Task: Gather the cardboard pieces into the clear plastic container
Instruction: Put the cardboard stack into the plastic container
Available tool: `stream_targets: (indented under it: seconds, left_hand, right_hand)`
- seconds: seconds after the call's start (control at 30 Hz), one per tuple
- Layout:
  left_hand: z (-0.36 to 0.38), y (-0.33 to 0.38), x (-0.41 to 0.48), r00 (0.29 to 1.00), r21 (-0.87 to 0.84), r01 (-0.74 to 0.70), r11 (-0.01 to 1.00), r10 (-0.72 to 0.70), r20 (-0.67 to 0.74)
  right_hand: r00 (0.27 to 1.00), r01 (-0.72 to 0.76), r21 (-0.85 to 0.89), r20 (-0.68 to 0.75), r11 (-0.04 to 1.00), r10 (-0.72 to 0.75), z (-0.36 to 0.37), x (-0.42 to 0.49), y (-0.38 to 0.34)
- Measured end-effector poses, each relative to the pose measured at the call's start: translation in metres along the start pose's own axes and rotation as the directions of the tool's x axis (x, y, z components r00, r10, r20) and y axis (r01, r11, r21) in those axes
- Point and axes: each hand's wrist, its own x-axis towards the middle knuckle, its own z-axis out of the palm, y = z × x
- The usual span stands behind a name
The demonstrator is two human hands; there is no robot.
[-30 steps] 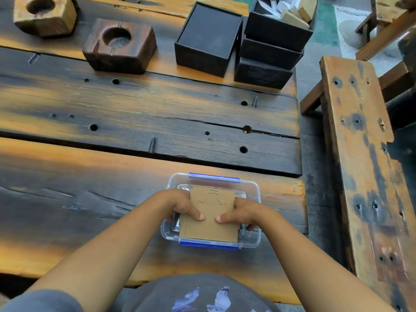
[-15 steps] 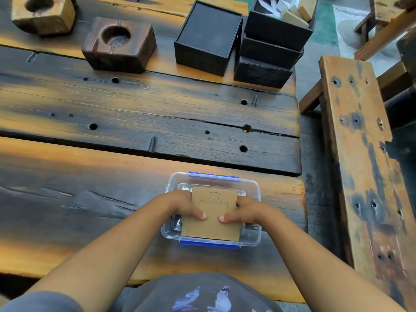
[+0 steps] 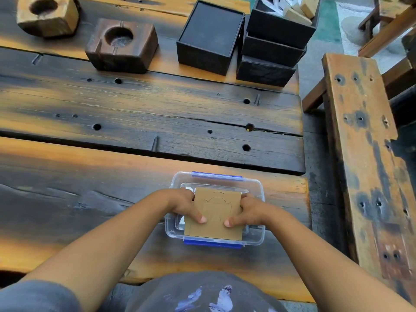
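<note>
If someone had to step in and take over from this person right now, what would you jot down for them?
Left hand and right hand: both grip the cardboard piece by its side edges, thumbs on top.
The cardboard sits over the open clear plastic container at the near edge of the table, not visibly seated inside.
Done: piece brought to the container.
Left: press it in and let go. No other loose cardboard shows on the table.

Soft daylight, sharp, wide-angle edge curvature

cardboard (image 3: 217, 212) hides most of the clear container's (image 3: 258, 235) inside.
</note>
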Motion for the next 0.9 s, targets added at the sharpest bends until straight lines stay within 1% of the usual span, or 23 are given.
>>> stream_targets:
  seconds: [0.1,0.3,0.37,0.43,0.47,0.53,0.57,0.63,0.7,0.77,0.83,0.9]
  left_hand:
    - [0.003,0.003,0.001,1.0,0.068,0.017,0.998,-0.017,-0.002]
    - [0.005,0.003,-0.002,0.999,-0.018,0.036,0.999,-0.036,0.012]
    - [0.005,0.005,-0.001,0.996,-0.026,0.067,0.997,-0.065,0.057]
    - [0.006,0.008,0.0,0.993,0.014,0.099,0.995,-0.099,0.059]
    - [0.007,0.01,0.0,0.993,0.057,0.109,0.992,-0.111,0.031]
    - [0.011,0.014,-0.002,0.99,0.164,0.127,0.978,-0.115,-0.082]
    - [0.014,0.014,-0.002,0.984,0.183,0.136,0.974,-0.111,-0.14]
    - [0.02,0.01,0.001,0.975,0.151,0.134,0.979,-0.103,-0.195]
    - [0.021,0.008,0.002,0.98,0.115,0.122,0.986,-0.101,-0.173]
    - [0.018,0.009,0.002,0.989,0.098,0.12,0.988,-0.109,-0.104]
    - [0.015,0.012,0.0,0.992,0.124,0.124,0.984,-0.121,-0.031]
    - [0.011,0.013,0.0,0.993,0.155,0.116,0.981,-0.119,0.008]
  right_hand:
    - [1.0,0.001,-0.018,0.008,1.0,-0.001,-0.001,-0.001,0.0]
    - [0.999,-0.026,0.138,-0.023,0.99,0.03,0.003,-0.004,-0.003]
    - [0.997,-0.052,0.146,-0.045,0.988,0.06,0.007,-0.003,-0.006]
    - [0.994,-0.08,0.138,-0.066,0.987,0.09,0.011,-0.002,-0.007]
    - [0.992,-0.095,0.125,-0.071,0.988,0.105,0.012,-0.001,-0.008]
    - [0.986,-0.141,0.073,-0.08,0.987,0.146,0.013,-0.003,-0.01]
    - [0.981,-0.163,0.059,-0.095,0.985,0.168,0.014,-0.004,-0.01]
    - [0.974,-0.175,0.052,-0.136,0.983,0.18,0.018,-0.005,-0.01]
    - [0.976,-0.15,0.046,-0.154,0.988,0.155,0.022,-0.006,-0.008]
    - [0.982,-0.135,0.043,-0.127,0.99,0.139,0.021,-0.007,-0.008]
    - [0.985,-0.143,0.026,-0.092,0.989,0.145,0.017,-0.009,-0.009]
    - [0.986,-0.151,0.023,-0.061,0.988,0.152,0.014,-0.009,-0.01]
